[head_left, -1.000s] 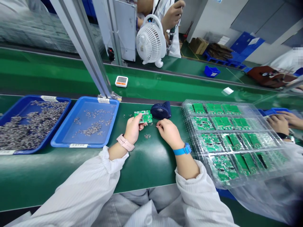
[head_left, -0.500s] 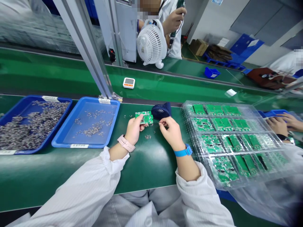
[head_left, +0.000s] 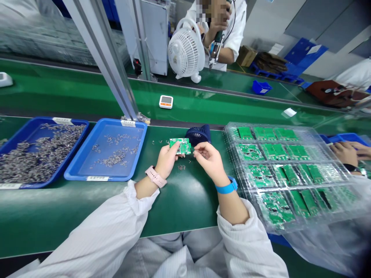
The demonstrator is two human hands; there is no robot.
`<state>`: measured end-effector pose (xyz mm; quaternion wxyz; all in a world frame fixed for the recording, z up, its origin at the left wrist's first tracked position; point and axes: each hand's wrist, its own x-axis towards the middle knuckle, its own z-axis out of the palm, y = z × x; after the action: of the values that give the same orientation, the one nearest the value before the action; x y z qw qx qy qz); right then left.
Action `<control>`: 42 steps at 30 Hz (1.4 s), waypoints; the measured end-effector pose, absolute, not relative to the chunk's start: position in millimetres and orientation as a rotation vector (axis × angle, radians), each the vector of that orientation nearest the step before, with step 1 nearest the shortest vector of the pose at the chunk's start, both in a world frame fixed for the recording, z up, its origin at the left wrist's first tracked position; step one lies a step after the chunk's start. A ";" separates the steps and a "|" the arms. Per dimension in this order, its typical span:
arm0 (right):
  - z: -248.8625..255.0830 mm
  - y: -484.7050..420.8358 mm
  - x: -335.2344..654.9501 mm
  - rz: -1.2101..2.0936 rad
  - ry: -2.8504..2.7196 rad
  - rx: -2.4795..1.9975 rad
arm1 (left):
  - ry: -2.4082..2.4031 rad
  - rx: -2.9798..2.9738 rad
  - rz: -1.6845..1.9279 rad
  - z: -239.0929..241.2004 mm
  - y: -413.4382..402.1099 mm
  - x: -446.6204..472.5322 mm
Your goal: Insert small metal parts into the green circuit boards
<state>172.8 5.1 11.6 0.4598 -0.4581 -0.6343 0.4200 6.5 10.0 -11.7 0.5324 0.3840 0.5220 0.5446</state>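
Observation:
My left hand (head_left: 168, 159) grips a green circuit board (head_left: 183, 146) by its left side, thumb on top. Close to the board's right edge, my right hand (head_left: 209, 160) has its thumb and index finger pinched together at a tiny metal part (head_left: 194, 152), too small to make out clearly. A loose cluster of small metal parts (head_left: 181, 167) lies on the green bench below the board. A few more lie behind the left hand. Just beyond the board stands a small dark blue fan (head_left: 198, 135).
Two blue trays of small metal parts, one fuller (head_left: 43, 154) and one sparser (head_left: 101, 170), sit at left. A clear compartment tray (head_left: 255, 190) of circuit boards stands at right, near another person's hands (head_left: 346, 152). A white fan (head_left: 187, 52) and a timer (head_left: 166, 102) are behind.
The left hand and board have shifted slightly right. My right hand's fingertips have come closer to the board's edge. The timer on the far belt has moved right.

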 end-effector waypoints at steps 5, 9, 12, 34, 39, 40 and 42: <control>17.2 4.7 171.8 1.168 -1.469 -1.174 | 1.229 0.914 1.304 -11.8 10.4 5.8; 18.2 5.6 171.1 1.298 -1.347 -1.177 | 1.266 0.972 1.359 -6.7 5.9 5.3; 16.5 6.4 170.9 1.352 -1.271 -1.154 | 1.312 1.090 1.428 -1.8 0.8 6.3; 4.8 3.7 171.7 1.505 -1.019 -1.033 | 1.316 1.934 1.355 -5.1 3.9 -2.0; -6.5 3.8 170.6 1.479 -0.988 -1.016 | 1.279 2.110 1.301 -6.1 5.5 -4.1; -8.0 4.4 170.2 1.467 -0.992 -1.009 | 1.280 2.128 1.299 -5.5 5.3 -4.3; -10.0 5.5 169.4 1.458 -1.032 -1.003 | 1.291 2.140 1.304 -4.8 4.8 -4.5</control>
<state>169.4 5.5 -10.0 0.5195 -0.4182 -0.4305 0.6082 -4.5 4.8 -4.8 0.1604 0.7494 0.4521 0.4564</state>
